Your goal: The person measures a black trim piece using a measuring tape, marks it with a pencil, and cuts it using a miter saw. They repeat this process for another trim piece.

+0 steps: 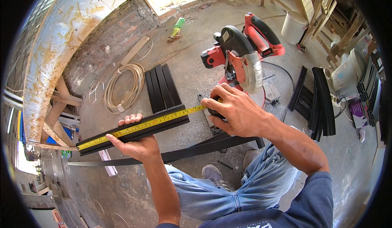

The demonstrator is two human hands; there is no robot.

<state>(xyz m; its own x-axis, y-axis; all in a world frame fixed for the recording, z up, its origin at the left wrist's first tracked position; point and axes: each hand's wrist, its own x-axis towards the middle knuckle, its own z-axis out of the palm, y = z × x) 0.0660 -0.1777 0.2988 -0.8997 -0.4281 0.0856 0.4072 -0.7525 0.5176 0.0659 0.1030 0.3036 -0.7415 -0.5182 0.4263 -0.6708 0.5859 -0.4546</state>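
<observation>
My left hand [139,147] grips a short black grooved profile [173,124] from beneath, with the thumb on the near side and fingertips showing over the far edge. Along the profile's top lies the drawn-out yellow blade of a tape measure [175,115], reaching from its left end past its right end. Closed around the tape measure's dark case [215,112] is my right hand [239,109], partly covering it. A red and black miter saw [241,56] stands on the floor just beyond that hand.
Several cut black profiles [163,87] lie beside a coil of pale hose or cable [124,88]. A long black strip [196,147] crosses before my feet. More black pieces [322,101] lie at right, near white buckets [294,27]. A green bottle [178,25] lies farther off.
</observation>
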